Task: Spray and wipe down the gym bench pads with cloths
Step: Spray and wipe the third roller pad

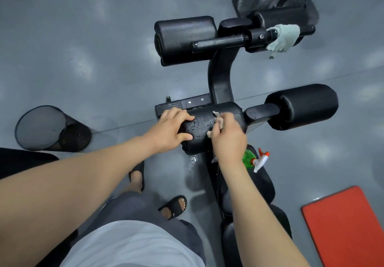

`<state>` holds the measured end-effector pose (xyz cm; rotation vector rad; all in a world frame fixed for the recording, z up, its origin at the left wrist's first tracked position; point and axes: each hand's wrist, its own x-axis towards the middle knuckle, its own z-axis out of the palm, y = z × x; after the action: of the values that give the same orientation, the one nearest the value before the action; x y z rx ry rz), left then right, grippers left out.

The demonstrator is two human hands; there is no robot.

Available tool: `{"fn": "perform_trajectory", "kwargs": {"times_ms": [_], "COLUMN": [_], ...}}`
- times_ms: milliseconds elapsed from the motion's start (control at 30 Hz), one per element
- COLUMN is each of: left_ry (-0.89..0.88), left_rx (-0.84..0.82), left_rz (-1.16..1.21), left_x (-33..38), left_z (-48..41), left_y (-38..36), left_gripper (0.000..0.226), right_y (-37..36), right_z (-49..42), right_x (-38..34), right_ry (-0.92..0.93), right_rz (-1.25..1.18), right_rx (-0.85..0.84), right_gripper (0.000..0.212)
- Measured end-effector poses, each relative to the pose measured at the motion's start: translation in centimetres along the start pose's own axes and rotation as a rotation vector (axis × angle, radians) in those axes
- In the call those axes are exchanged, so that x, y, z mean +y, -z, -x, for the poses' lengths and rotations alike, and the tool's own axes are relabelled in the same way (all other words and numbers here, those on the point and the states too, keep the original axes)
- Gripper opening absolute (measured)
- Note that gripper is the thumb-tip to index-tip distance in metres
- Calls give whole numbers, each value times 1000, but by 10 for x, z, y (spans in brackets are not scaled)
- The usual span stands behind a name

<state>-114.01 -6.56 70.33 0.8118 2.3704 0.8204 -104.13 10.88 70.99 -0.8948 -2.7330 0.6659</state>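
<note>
Near roller pad [199,125]: black, beaded with droplets. Left hand [172,127]: pad's left end gripped, fingers curled over top, thumb on near side. Right hand [228,140]: small beige cloth [220,119] clutched in curled fingers, pressed on pad's top. Spray bottle [256,159]: laid on bench seat [264,181], beside right wrist. Pale green towel [283,37]: draped over far handle. Mesh bin [47,129]: stood on floor, left

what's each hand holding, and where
Right hand grips a small cloth, bunched in its fingers; left hand grips the wet roller pad at its left end.
</note>
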Motion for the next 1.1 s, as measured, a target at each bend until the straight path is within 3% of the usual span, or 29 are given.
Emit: {"fn": "perform_trajectory", "kwargs": {"times_ms": [67,167,333,400,600,667,833,900,1000,1100], "left_ry": [-13,-35,-37,-32,-29,-36,-49,-51,-54,-56], "left_rx": [23,23,4,0,2,5,6,6,-1,-15], "left_rz": [0,-19,-21,-16,-15,-17,-13,-18,-9,6], "left_x": [-1,1,5,4,3,4,2,2,1,-2], "left_z": [1,2,5,6,7,8,8,9,9,10], "left_y": [0,1,6,6,5,6,6,6,9,11], "left_gripper": [63,64,64,63,63,63,63,62,61,56], "right_y": [-2,1,8,7,1,9,19,15,4,-4], "right_z": [11,9,-21,-24,6,-1,-31,-29,-15,6], "right_x": [-7,1,27,24,7,17,40,34,10,-7], "right_ry": [146,153,-171,-211,222,256,-135,-174,-84,194], "right_rz": [12,77,33,40,34,106,84,98,62,51], "right_rx": [-112,-101,134,155,-79,-102,72,113,76,-65], "right_gripper": [21,24,25,24,15,15,21,22,17,12]}}
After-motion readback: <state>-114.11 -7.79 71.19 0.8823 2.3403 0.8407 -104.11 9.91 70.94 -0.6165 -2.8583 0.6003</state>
